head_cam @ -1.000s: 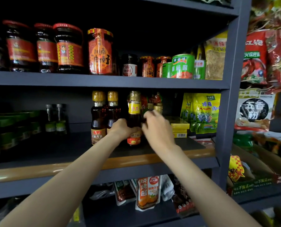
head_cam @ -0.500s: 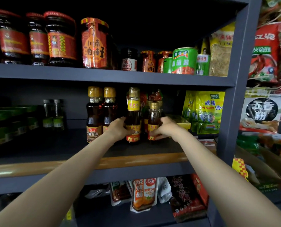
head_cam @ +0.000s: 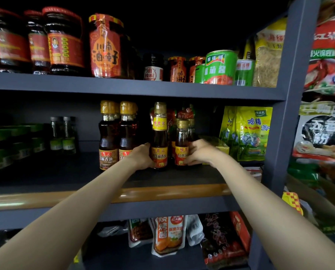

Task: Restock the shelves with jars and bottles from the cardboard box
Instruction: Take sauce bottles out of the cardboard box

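Observation:
On the middle shelf [head_cam: 162, 193] stands a tall sesame oil bottle [head_cam: 159, 133] with a yellow neck label; my left hand [head_cam: 141, 156] grips its lower body from the left. Right beside it is a small sesame oil bottle [head_cam: 182, 141] with a gold cap, and my right hand [head_cam: 199, 152] holds its base from the right. Both bottles stand upright on the shelf. Two more dark oil bottles [head_cam: 116, 133] with gold caps stand just left of my left hand. The cardboard box is out of view.
Yellow seasoning bags [head_cam: 246, 131] and a yellow box [head_cam: 215, 145] sit right of the bottles. Small clear bottles [head_cam: 62, 133] and green tins [head_cam: 10, 141] are far left. Chili sauce jars [head_cam: 65, 39] and green cans [head_cam: 219, 67] fill the upper shelf. Sauce pouches [head_cam: 168, 234] lie below. A grey upright post [head_cam: 279, 123] bounds the right.
My right hand dropped from the bottle tops to the base of the small bottle, which now stands beside the tall one. My left hand stayed on the tall bottle.

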Demonstrator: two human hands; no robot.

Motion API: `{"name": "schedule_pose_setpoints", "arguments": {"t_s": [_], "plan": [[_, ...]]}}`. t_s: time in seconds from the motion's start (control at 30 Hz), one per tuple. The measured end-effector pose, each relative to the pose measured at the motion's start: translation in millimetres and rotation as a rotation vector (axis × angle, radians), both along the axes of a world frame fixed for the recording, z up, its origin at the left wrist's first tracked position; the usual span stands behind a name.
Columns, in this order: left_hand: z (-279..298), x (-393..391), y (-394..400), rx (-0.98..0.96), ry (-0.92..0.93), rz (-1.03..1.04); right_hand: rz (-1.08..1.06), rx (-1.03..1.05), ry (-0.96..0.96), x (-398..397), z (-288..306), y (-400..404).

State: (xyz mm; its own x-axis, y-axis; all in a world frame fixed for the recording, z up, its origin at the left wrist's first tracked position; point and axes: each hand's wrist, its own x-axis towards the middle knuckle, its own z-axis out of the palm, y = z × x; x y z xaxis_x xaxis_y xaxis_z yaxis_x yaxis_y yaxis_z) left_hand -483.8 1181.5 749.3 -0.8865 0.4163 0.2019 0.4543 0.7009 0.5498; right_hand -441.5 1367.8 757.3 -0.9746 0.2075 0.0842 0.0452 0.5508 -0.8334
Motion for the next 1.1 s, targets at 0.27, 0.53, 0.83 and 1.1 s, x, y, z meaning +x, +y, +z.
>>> {"name": "schedule_pose_setpoints", "arguments": {"t_s": [0.27, 0.53, 0.83, 1.1], "plan": [[2.7, 3.1, 6.3, -0.025, 0.022, 0.026, -0.005, 0.066, 0.018, -17.1, -8.0, -0.4], [3.6, 5.7, 9.6, 0.040, 0.015, 0.024, -0.021, 0.097, 0.028, -21.1, -8.3, -0.5], [4.6, 8.1, 17.1, 0.028, 0.043, 0.048, -0.086, 0.162, -0.023, -27.7, -7.0, -7.6], [12.1, 18.9, 2.6, -0.120, 0.193, 0.071, -0.150, 0.382, 0.047, -9.8, 0.3, -11.9]]}}
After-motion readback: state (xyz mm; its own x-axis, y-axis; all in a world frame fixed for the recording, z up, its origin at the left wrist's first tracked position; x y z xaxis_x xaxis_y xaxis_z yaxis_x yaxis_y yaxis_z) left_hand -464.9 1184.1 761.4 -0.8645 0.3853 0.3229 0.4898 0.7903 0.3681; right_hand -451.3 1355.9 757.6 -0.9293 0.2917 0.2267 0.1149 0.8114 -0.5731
